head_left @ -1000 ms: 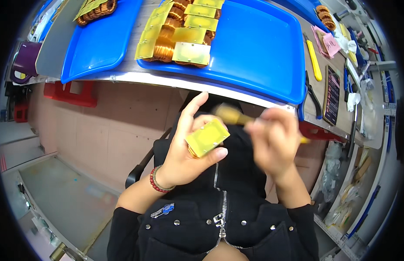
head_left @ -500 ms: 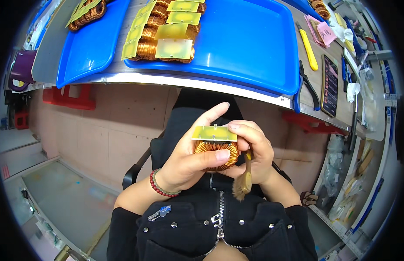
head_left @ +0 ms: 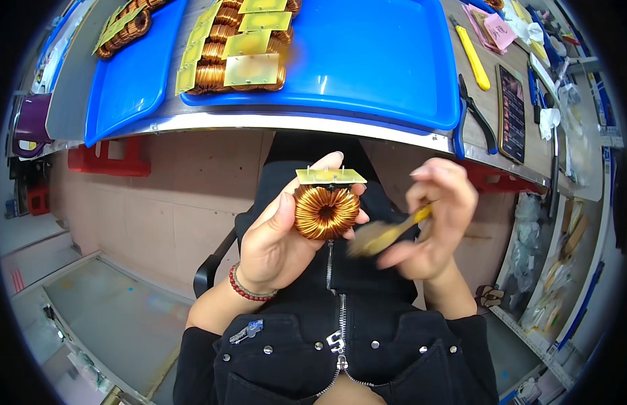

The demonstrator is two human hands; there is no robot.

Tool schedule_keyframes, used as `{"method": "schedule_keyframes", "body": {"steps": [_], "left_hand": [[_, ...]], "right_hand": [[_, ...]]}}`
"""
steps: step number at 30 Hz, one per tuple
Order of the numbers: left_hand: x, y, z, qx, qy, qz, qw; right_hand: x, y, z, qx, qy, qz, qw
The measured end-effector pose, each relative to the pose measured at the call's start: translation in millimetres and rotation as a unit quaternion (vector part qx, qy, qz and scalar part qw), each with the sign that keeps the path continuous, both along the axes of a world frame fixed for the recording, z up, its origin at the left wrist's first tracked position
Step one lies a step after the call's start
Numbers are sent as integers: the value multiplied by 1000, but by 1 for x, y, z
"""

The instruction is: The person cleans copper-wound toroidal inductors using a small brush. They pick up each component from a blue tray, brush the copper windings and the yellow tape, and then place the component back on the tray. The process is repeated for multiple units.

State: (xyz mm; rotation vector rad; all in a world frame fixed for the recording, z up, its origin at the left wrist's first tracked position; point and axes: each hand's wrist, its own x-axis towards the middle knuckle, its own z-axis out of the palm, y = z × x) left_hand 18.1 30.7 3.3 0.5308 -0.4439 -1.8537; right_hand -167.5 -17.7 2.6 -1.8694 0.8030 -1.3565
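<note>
My left hand [head_left: 279, 236] holds a toroidal coil [head_left: 327, 212] of copper wire from behind and below, its round face and centre hole turned up toward me. A yellow-green board [head_left: 331, 177] with small pins sits on the coil's upper edge. In my right hand [head_left: 441, 223] is a brush [head_left: 384, 237] with a yellow handle, smeared by motion. Its bristle end points left, close to the lower right of the coil; whether it touches cannot be made out. The right hand's fingers curl round the handle, apart from the coil.
A blue tray [head_left: 374, 111] on the bench holds rows of similar coils [head_left: 256, 71] with boards. Another blue tray [head_left: 128, 111] stands to its left. At right lie pliers [head_left: 478, 121], a yellow cutter knife [head_left: 472, 57] and a phone [head_left: 511, 115]. A purple mug [head_left: 33, 121] stands far left.
My right hand has left the board and moved right, swinging the brush up from hanging down to pointing left. The coil has tilted so its round face shows, and its board sits higher.
</note>
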Motion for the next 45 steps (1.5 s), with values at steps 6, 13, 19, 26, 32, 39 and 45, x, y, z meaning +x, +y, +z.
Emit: {"method": "schedule_keyframes", "body": {"steps": [6,13,19,26,32,39,45], "left_hand": [[2,-1,-2,-21,41,-10,999],[2,0,-2,-14,47,-6,999],[5,1,-11,-36,87,10,995],[5,-6,3,28,-8,48,998],[11,-5,8,10,-132,56,990],[20,-4,20,21,-231,33,972],[27,-6,10,-107,-289,61,949]], "right_hand": [[-25,3,-5,65,-38,-89,993],[-22,4,-3,62,-12,-158,985],[-43,-22,9,-100,200,-236,946],[-63,-60,10,-51,477,-357,801],[-62,-61,9,7,510,-359,781],[-79,-13,46,116,261,-214,934],[-47,-16,64,-156,422,15,893]]}}
